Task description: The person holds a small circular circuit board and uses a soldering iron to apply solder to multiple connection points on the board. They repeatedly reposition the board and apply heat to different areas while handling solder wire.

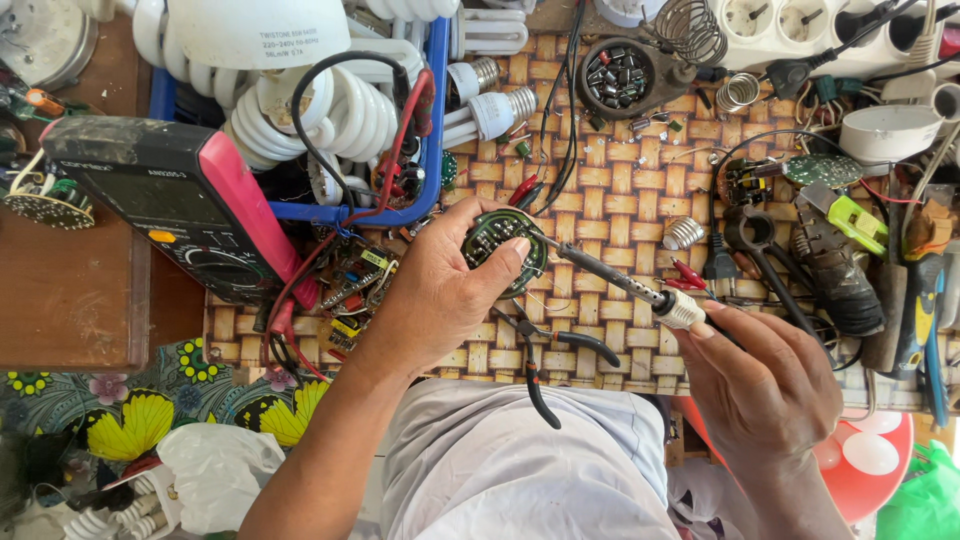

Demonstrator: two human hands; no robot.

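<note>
iron axis: soldering iron [620, 283] runs upper-left to lower-right, long axis a shallow diagonal; tip points up-left onto the board, pale collar and handle end sit lower-right.
iron grip: right hand [765, 385] clenched round the handle, thumb and forefinger pinching just behind the pale collar; shaft sticks out well past the fingertips.
board: one round green circuit board [497, 243], face up, over the woven mat [600, 190] near centre.
board grip: left hand [435, 290] grasping it by the edge, thumb over the right rim, remaining fingers curled under; most of the face shows above the thumb.
contact: iron tip meets the board's right edge, just beside the left thumb tip.
count, held: 1 iron, 1 board.
pliers: 1 pair, black-handled pliers [540, 360], on the mat just below the board, handles pointing down, no hand on them.
multimeter: 1, multimeter [185, 205], red-edged, upper left, well apart from both hands.
blue tray [432, 120]: holds a pile of white spiral lamps, count unclear.
loose lamps: 2 straight-tube lamps [490, 95] lying on the mat right of the tray.
parts dish: 1 round dish [618, 75] of small components at the top.
</note>
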